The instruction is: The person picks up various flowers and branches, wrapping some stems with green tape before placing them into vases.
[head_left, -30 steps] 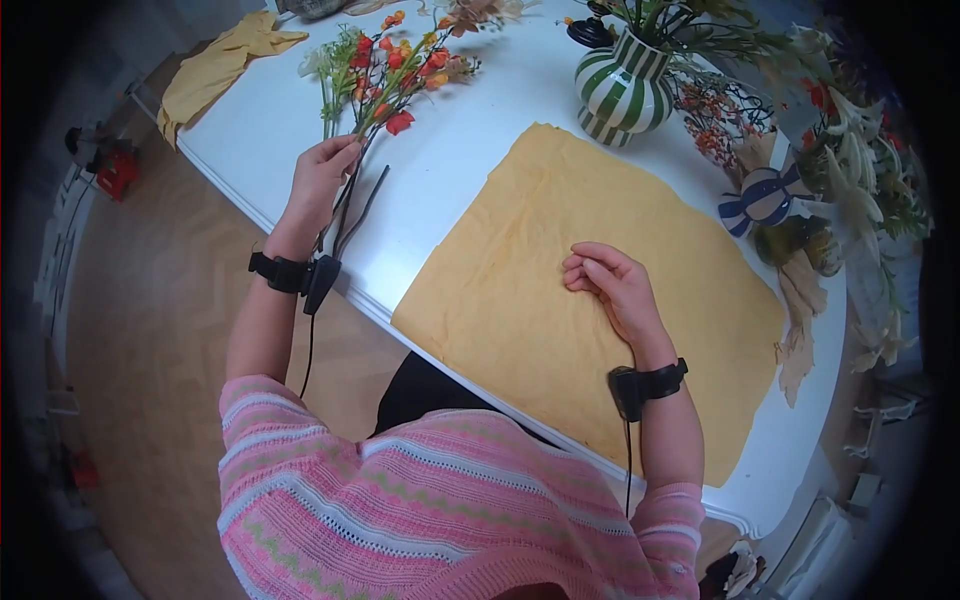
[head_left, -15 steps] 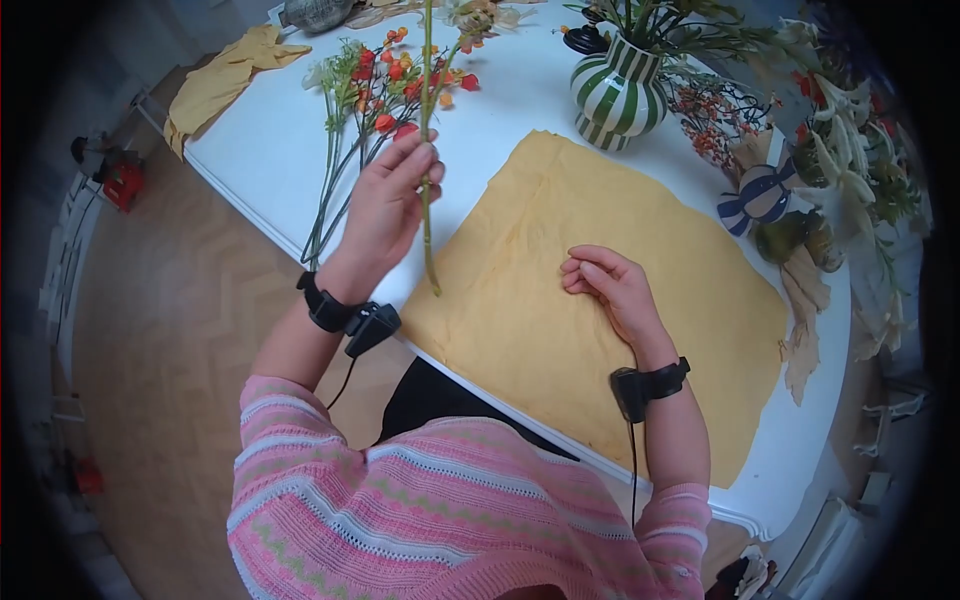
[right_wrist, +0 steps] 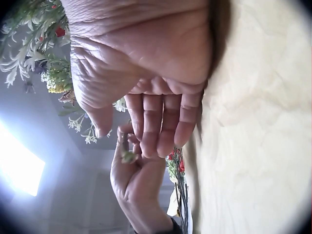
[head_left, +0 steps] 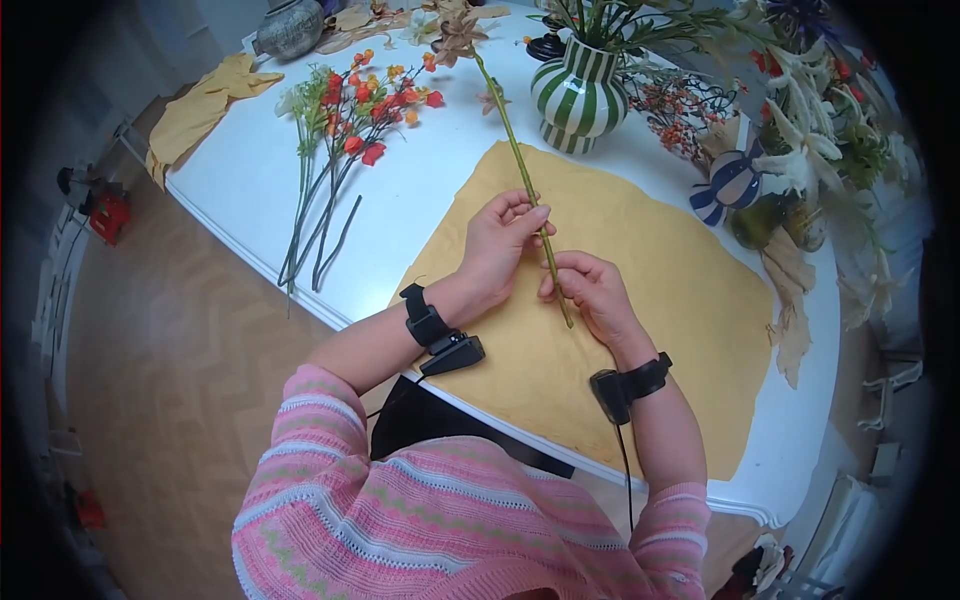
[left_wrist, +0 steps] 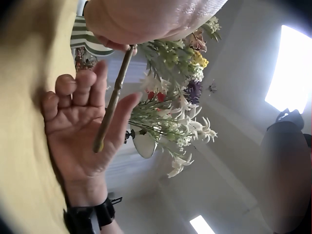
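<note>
My left hand (head_left: 497,245) pinches the green stem of a single artificial flower (head_left: 512,135) between thumb and fingers. Its dusty pink-brown bloom points to the back of the table, and the cut end slants down toward me over a yellow paper sheet (head_left: 680,300). Beside that lower end is my right hand (head_left: 592,292), its side low over the paper. The left wrist view shows the stem (left_wrist: 114,95) passing in front of the right palm (left_wrist: 78,136), whose fingers are relaxed and not wrapped around it. In the right wrist view the right fingers (right_wrist: 161,119) extend loosely.
Red-orange and white flower stems (head_left: 345,140) lie on the white table (head_left: 235,195) to the left. A green-striped vase (head_left: 580,95) with greenery stands behind the paper. A blue-striped vase (head_left: 728,185) and white lilies (head_left: 800,140) are at right; a grey pot (head_left: 290,30) sits far left.
My left hand has lifted the flower from beside the red-orange stems and carried it right, over the yellow paper, next to my right hand. The right hand has barely moved.
</note>
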A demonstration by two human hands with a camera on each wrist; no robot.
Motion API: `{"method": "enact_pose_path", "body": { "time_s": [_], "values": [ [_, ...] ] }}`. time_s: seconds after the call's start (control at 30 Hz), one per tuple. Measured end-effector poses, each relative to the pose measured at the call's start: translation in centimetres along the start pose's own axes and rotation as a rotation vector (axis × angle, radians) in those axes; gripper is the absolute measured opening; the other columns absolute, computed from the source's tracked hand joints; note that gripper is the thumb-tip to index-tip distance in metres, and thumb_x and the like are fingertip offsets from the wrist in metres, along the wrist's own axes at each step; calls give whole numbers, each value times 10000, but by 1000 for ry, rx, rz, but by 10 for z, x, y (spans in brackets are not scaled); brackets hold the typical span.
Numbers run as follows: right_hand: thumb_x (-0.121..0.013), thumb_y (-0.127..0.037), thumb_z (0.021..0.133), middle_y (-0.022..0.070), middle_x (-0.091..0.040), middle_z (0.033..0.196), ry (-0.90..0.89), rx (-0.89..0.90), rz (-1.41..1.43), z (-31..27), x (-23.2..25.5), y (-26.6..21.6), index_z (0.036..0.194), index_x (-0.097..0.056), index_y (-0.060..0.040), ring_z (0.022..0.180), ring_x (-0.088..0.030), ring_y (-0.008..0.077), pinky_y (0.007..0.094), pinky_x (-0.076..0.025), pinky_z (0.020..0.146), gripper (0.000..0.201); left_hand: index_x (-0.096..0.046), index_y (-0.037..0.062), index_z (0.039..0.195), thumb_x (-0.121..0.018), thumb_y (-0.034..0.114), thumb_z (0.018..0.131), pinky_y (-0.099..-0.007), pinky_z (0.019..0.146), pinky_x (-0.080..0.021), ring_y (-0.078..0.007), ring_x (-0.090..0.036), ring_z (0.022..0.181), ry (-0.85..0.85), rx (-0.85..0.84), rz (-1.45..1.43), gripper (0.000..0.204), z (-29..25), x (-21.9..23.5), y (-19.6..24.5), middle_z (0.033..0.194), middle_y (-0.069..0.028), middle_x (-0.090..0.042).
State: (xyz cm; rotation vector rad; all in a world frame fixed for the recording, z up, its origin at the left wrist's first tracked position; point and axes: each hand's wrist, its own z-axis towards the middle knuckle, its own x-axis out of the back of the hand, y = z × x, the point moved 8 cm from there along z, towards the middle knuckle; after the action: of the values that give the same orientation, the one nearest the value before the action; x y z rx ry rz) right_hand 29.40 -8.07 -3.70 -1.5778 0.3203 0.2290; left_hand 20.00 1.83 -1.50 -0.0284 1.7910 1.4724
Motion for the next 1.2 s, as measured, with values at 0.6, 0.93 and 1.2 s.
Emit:
{"method": "enact_pose_path", "body": {
  "time_s": [0.6,0.93,1.2],
  "values": [
    [-576,-125,941,65,-643,772,-44,-44,-36,4,-1,4,884,-624,10,750,-611,142,272,-477,756,154,-415,38,1342,-586,136,933,-244,691,-489,-141,-626,851,-124,161,-39,454,3,7,-12,1116,-75,-633],
    [-566,-133,943,103,-662,830,-123,-92,-57,-1,-9,5,943,-634,42,789,-630,164,290,-484,799,187,-462,47,1322,-546,145,959,-235,708,-484,-128,-607,908,-100,153,-125,385,4,10,-8,1177,-48,-609],
    [-596,-131,925,92,-668,846,-95,-55,-87,1,-10,4,974,-635,32,799,-632,153,281,-490,790,174,-412,41,1370,-596,105,930,-223,691,-496,-128,-622,876,-84,174,-129,481,5,11,-11,1159,-66,-624]
  ]
}}
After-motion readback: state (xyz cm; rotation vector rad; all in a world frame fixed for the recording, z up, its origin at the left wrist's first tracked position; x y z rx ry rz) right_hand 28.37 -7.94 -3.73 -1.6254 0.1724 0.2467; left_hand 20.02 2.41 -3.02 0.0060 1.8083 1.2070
